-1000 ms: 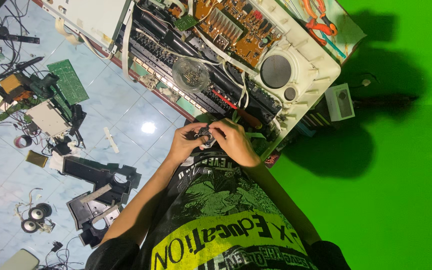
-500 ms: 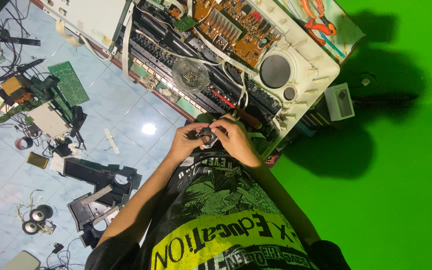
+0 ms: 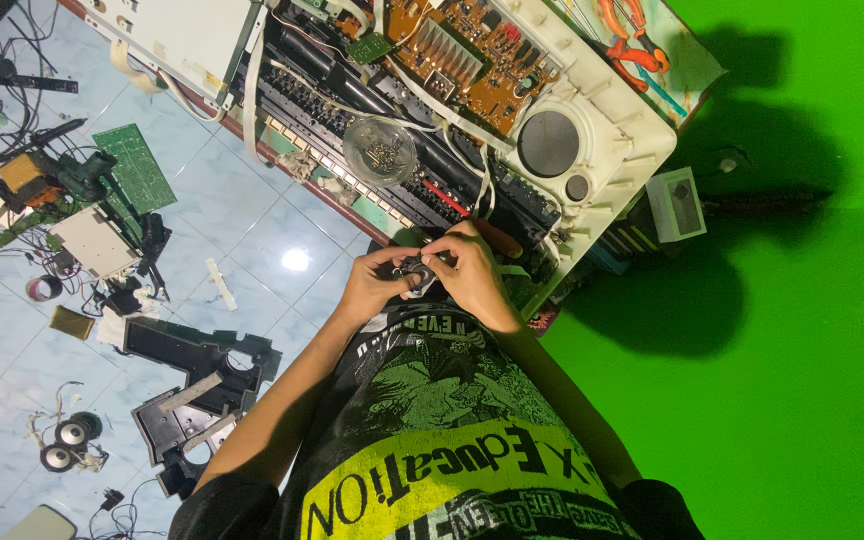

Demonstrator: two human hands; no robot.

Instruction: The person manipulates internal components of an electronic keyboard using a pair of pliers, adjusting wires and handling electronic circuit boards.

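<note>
Green backdrop floor on one side, pale blue tiled floor [image 3: 282, 215] on the other, littered with parts. Both hands meet at mid-frame on a small dark round component [image 3: 414, 270]: left hand [image 3: 374, 285] and right hand [image 3: 472, 272] each closed on it with curled fingertips, part pinched between them, roughly equally near. Its long axis is too hidden to tell. Just beyond the hands lies an opened cream plastic electronic keyboard chassis [image 3: 592, 150] with a brown circuit board [image 3: 462, 50]; a clear round dish of screws [image 3: 379, 150] sits on it, past the left hand.
</note>
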